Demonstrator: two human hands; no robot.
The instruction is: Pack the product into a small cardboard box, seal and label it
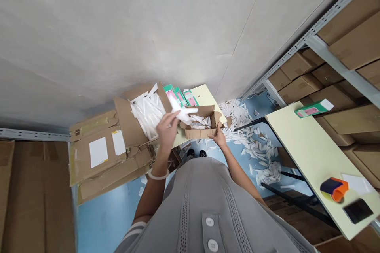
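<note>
My left hand (166,129) is raised over the table and closed on a clear plastic packet (187,112), held above a small open cardboard box (202,132). My right hand (219,137) grips the near right corner of that small box. The box holds more white and clear packets. To its left stands a large open carton (127,126) full of clear plastic sleeves (148,114). Behind the small box stand green and pink retail boxes (179,95).
A pale yellow table (204,95) bears the boxes. A second yellow table (311,150) at the right carries a green-pink box (314,108), an orange tape dispenser (335,189) and a black phone (358,210). White paper scraps (258,154) litter the blue floor. Metal shelving (326,59) holds brown cartons.
</note>
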